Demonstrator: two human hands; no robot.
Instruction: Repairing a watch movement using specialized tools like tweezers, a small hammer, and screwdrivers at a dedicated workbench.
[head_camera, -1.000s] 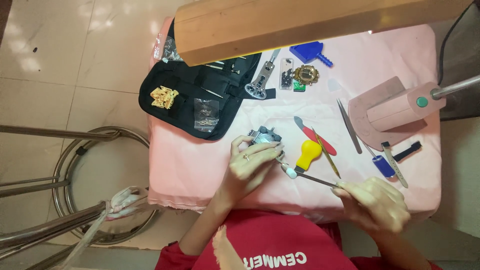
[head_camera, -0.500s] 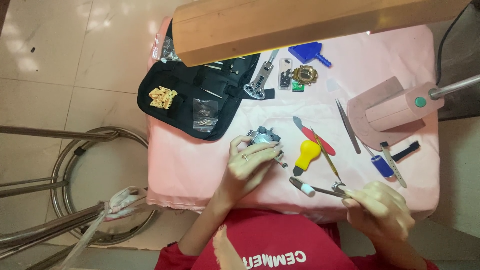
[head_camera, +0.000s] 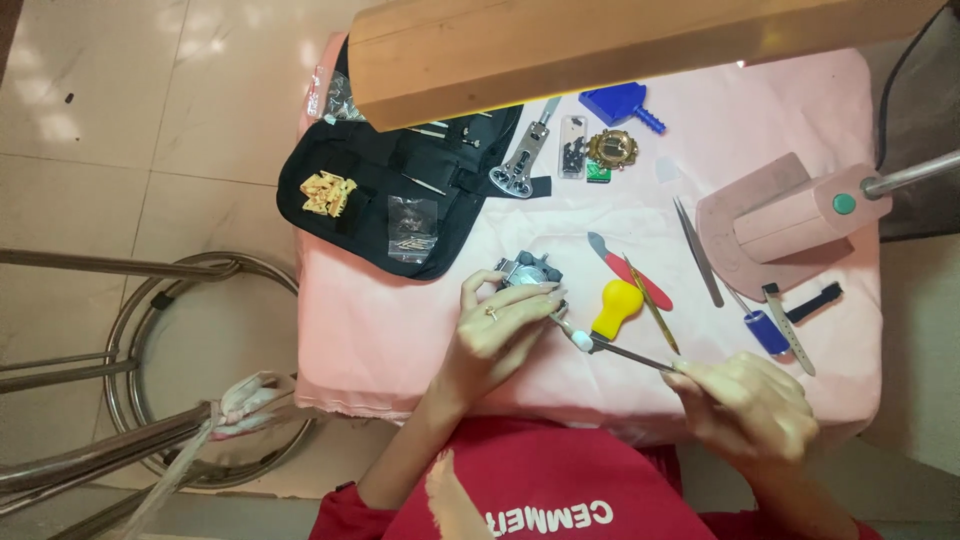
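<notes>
Left hand (head_camera: 500, 325) rests curled, fingers (head_camera: 535, 297) bent inward; right hand (head_camera: 750, 405) lies closed in a pinch, both forearms angled forward

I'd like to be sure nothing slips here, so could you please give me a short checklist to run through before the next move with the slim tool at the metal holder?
1. Left hand steadies the small metal holder: ok, fingers rest on it.
2. Right hand grips the slim tool: ok, held at its rear end.
3. Tool tip at the holder: cannot tell, the left fingers hide it.
4. Yellow blower clear of the tool: not ok, it lies right beside the shaft.
5. Tweezers in reach: ok, lying on the pink cloth.
</notes>
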